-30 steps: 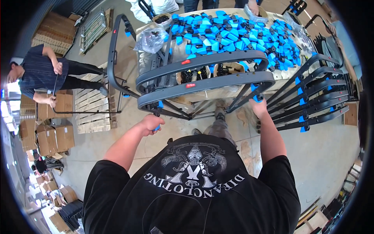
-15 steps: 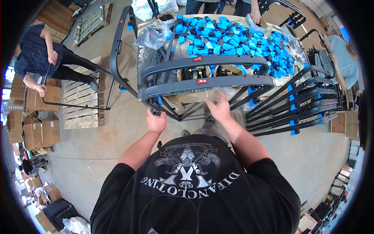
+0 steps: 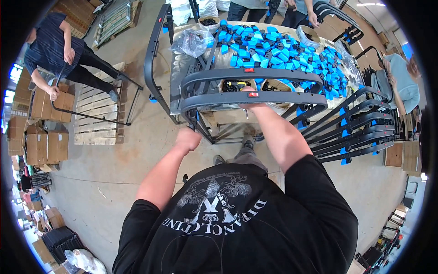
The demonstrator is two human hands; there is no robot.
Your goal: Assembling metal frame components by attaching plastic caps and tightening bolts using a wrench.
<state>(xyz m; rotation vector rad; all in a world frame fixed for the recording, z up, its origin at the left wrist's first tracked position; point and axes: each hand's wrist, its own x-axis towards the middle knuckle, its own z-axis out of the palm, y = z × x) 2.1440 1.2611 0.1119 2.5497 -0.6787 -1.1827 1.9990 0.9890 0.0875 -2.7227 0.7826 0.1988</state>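
My left hand (image 3: 188,139) is closed at the lower left of a curved black tubular frame (image 3: 253,98); what its fingers hold is hidden. My right hand (image 3: 252,106) reaches up behind the front bar of that frame. Just beside its fingertips lies a yellow-and-black tool (image 3: 235,85) in an open container of small black parts (image 3: 225,86). The bar covers most of those fingers, so their grip does not show. Below the bar, near the right wrist, a thin metal shaft (image 3: 247,114) points down. A second curved bar (image 3: 219,76) runs behind the first.
A heap of blue and black plastic pieces (image 3: 273,48) covers the table. Several black frames (image 3: 365,123) lean in a row at the right. On the left, a person (image 3: 61,55) holds a black tube over a wooden pallet (image 3: 98,109). Other people stand behind and right of the table.
My right hand has moved up and forward from below the bar to the yellow-and-black tool. The left hand has turned, hiding the dark part that showed in it before.
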